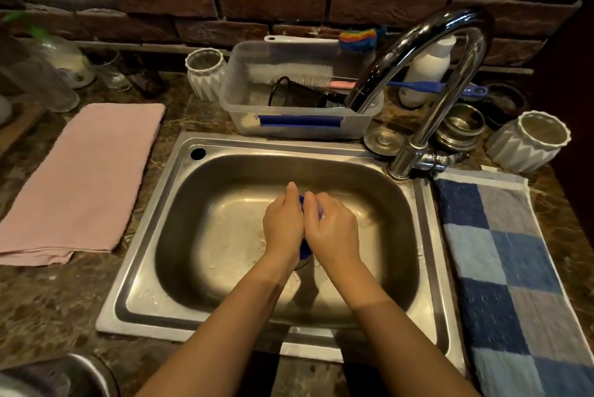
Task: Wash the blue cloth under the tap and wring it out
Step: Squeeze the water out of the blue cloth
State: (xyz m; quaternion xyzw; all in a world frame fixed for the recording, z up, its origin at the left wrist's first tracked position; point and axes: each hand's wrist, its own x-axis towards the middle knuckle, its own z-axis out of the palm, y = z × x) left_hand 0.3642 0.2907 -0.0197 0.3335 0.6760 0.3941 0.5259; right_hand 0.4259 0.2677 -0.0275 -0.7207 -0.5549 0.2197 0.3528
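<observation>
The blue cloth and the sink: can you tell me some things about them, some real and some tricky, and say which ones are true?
1. The left hand and the right hand both grip the blue cloth over the sink. True.
2. The pink towel lies to the right of the sink. False: it lies on the left; the checked blue towel is on the right.
3. A white bottle brush lies in the clear plastic tub behind the sink. True.
4. The blue cloth is spread flat on the counter. False: it is bunched up between the two hands.
</observation>
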